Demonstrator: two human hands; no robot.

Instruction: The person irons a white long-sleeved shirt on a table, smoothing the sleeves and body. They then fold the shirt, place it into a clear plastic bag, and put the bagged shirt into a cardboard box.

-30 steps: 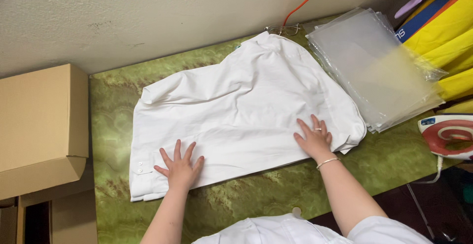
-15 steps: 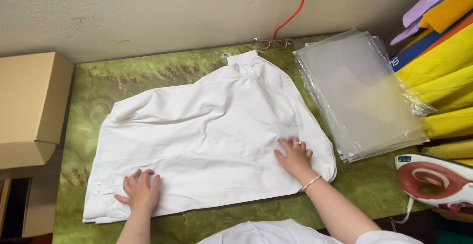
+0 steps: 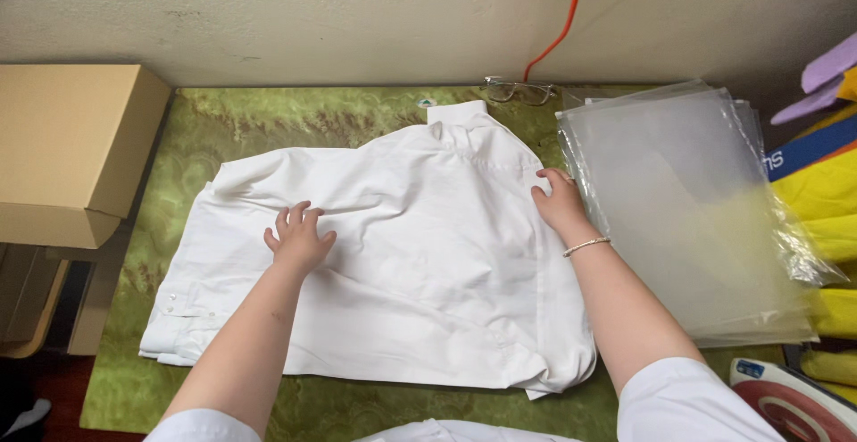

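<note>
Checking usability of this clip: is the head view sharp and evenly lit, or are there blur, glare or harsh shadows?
Head view: sharp and evenly lit; the white shirt shows its creases without blowing out; both hands, left and right, are crisp; faint sheen on the clear plastic bags; soft shadows only.

white shirt (image 3: 420, 263) on a green marbled desk (image 3: 268, 120); tan box (image 3: 71, 147) left, clear bags (image 3: 687, 219) right, orange cord (image 3: 562, 22) far, yellow cloth (image 3: 826, 219) right.

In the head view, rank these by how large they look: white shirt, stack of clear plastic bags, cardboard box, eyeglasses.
1. white shirt
2. stack of clear plastic bags
3. cardboard box, cut off by the frame edge, so unsure
4. eyeglasses
</note>
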